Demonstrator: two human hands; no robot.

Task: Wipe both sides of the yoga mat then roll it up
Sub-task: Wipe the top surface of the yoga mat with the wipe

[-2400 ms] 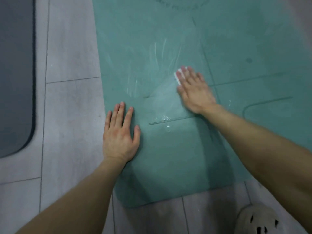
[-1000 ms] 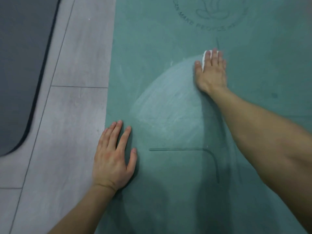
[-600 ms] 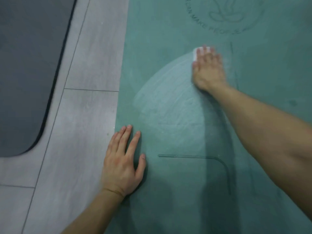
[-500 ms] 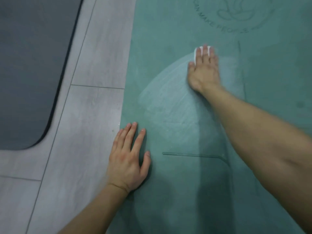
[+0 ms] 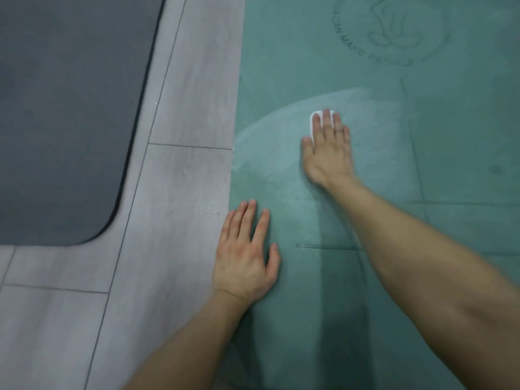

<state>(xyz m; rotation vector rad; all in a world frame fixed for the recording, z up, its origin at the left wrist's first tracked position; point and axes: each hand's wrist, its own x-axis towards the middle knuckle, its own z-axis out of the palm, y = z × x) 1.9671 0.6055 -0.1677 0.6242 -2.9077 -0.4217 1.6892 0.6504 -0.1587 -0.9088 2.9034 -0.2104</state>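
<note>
Open-palmed, right hand [image 5: 327,153] presses cloth [image 5: 314,119], left hand [image 5: 243,254] rests on yoga mat [image 5: 450,164] stretching lengthwise away.

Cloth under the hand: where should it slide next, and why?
Probably forward, toward the printed circle. The right hand presses the cloth flat on the mat near the top of a pale wiped patch; the mat beyond it looks darker, likely unwiped.

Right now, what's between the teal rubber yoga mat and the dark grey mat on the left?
A strip of pale grey plank floor, with a few tiny white specks, shown in the head view.
</note>
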